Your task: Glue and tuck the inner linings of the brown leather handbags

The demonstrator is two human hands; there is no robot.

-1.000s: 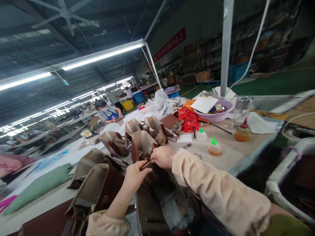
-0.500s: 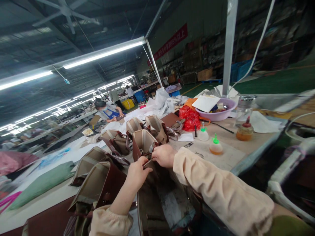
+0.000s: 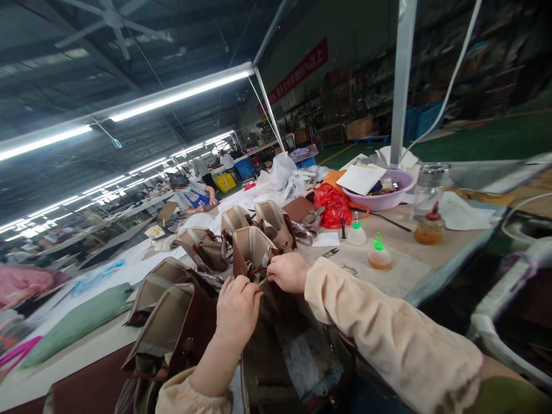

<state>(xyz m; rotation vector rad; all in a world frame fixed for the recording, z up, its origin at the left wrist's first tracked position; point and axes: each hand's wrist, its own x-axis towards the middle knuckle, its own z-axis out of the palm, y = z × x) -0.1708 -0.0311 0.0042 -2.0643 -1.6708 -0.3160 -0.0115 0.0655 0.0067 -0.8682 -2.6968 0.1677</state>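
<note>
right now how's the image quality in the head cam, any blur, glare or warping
Head view: strong wide-angle warping, with the tube lights bowed and blown out to glare. The left hand, right hand and brown bag they grip are fairly sharp and evenly lit. The edges smear, especially the white frame at right and the far benches.

Left hand (image 3: 236, 307): low centre of frame, back toward me, fingers curled into a loose fist, knuckles uppermost; I cannot tell what, if anything, they pinch. Bare wrist and forearm run down to a cream cuff at the bottom edge.

Right hand (image 3: 290, 271): just right of and above the left, near it, palm down, fingers bent under and gripping. Forearm in a cream sleeve slants from the hand down to the lower right corner, elbow out of frame.
</note>
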